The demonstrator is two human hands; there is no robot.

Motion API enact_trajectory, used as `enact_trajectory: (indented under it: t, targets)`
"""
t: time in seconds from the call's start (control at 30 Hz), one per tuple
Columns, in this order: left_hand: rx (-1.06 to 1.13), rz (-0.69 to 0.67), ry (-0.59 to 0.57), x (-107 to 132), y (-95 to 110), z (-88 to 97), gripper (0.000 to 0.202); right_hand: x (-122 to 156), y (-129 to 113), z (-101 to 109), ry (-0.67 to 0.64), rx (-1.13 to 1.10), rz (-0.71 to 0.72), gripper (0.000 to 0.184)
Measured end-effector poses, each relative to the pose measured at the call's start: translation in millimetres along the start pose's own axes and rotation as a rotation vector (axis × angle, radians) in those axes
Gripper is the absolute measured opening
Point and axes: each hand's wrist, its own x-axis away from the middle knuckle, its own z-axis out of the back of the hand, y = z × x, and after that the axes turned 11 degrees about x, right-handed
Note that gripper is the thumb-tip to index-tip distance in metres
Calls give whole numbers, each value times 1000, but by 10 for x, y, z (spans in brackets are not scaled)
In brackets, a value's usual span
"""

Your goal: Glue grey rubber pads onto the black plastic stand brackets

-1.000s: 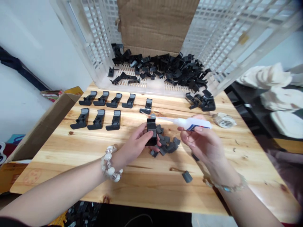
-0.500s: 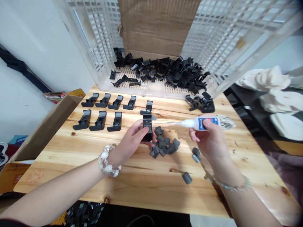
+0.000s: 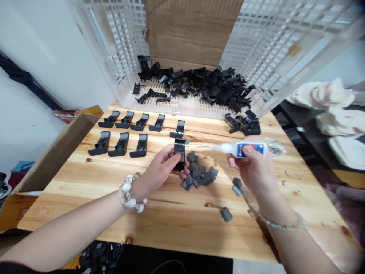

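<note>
Black clip (image 3: 179, 154), glue bottle (image 3: 245, 149) in hands (image 3: 161, 165) (image 3: 252, 169), well inside table edge (image 3: 171, 246)

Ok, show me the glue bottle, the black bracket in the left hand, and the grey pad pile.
Glue bottle (image 3: 259, 149), head view, on its blue label.
Black bracket (image 3: 180, 152), head view, on its front face.
Grey pad pile (image 3: 197, 176), head view, on middle pads.

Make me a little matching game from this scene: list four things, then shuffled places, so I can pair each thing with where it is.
Things:
1. white glue bottle
2. black plastic bracket
3. heap of grey pads
4. beaded bracelet

Places:
A. around the left wrist
B. on the wooden table
C. in the right hand
D. in the left hand

Pairs: 1-C, 2-D, 3-B, 4-A
</note>
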Motion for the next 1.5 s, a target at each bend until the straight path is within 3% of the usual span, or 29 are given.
enact_trajectory:
  t: [0.4, 0.53, 0.73, 0.97, 1.07, 1.17, 1.33, 1.5]
  targets:
    - [-70, -17, 4, -4, -25, 17, 20, 25, -99, 14, -8, -7, 29, 20]
    - [-68, -20, -1, 0, -37, 23, 20, 11, -154, 62, 0, -129, -47, 16]
    - [-19, 8, -13, 17, -108, 19, 17, 64, -171, -31, -138, -265, -236, 22]
    - [34, 118, -37, 66, -120, -73, 20, 175, -28, -253, -326, -199, -292, 12]
    - [40, 132, -60, 87, -130, -73, 22, 188, -14, -276, -337, -193, -305, 17]
    - [31, 145, -88, 94, -152, -64, 22, 186, 1, -273, -338, -185, -296, 36]
    - [39, 180, -118, 104, -194, -78, 28, 204, 135, -284, -399, -1, -361, 28]
    - [1, 201, -129, 128, -258, -80, 30, 286, 151, -355, -350, 392, -170, 22]
